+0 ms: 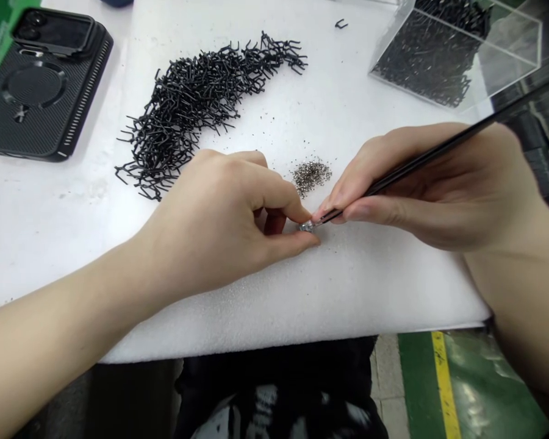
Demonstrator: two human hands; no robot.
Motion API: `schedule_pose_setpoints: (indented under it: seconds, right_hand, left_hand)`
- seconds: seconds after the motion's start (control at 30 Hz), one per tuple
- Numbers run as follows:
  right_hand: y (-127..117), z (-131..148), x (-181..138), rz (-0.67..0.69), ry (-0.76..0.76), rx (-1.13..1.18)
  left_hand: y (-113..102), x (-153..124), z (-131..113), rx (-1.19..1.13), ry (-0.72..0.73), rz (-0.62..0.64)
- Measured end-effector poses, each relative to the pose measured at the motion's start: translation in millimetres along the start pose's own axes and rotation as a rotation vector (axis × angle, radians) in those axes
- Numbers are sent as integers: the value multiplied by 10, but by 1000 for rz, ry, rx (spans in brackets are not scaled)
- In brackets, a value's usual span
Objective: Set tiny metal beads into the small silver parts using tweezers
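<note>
White foam-like worktop (393,280) fills most of my feed, grn floor (494,384) w/ yellow stripe (446,384) below. Both hands busy mid-surface, left hand (229,213) & right hand (439,183) nearly meeting. Upper R, a clear box (512,52) holds lots of dark bits (425,55); can't tell if they're finished or stock. L of it, a big heap of black forked pieces (192,103) lies loose, neither hand on it. R grips a slim black tool (430,155) pen-style. Just beyond the fingertips: small heap of metallic specks (311,175). Smallest, a clear piece (307,226), pinched btwn L thumb & forefinger, tool's end right by it. I'd call this unit mid-work, not done; given the loose heaps, prob. plenty left. No finished count possible from my end.
</note>
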State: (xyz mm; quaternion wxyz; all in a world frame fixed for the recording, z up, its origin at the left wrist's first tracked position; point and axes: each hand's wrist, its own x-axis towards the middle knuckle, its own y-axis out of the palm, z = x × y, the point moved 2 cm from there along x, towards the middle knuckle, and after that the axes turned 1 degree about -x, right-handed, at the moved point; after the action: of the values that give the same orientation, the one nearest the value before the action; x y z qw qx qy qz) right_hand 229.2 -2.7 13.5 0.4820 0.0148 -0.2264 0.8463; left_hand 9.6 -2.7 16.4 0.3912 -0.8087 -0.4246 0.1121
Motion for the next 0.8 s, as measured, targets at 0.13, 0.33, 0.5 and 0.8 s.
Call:
schedule_pose_setpoints:
  seconds: [0.13,0.33,0.5,0.8]
  right_hand:
    - [-2,-11,-8,9,5,-30]
    - [6,-17,-11,-13,5,-17]
    - [-1,-21,-8,-5,-5,-14]
    - [2,-25,-12,1,-4,-22]
  left_hand:
    - [3,0,7,-14,-13,8]
    - [10,-4,18,-14,-16,15]
    - [0,-7,18,-9,-7,15]
    - [3,8,23,-1,3,44]
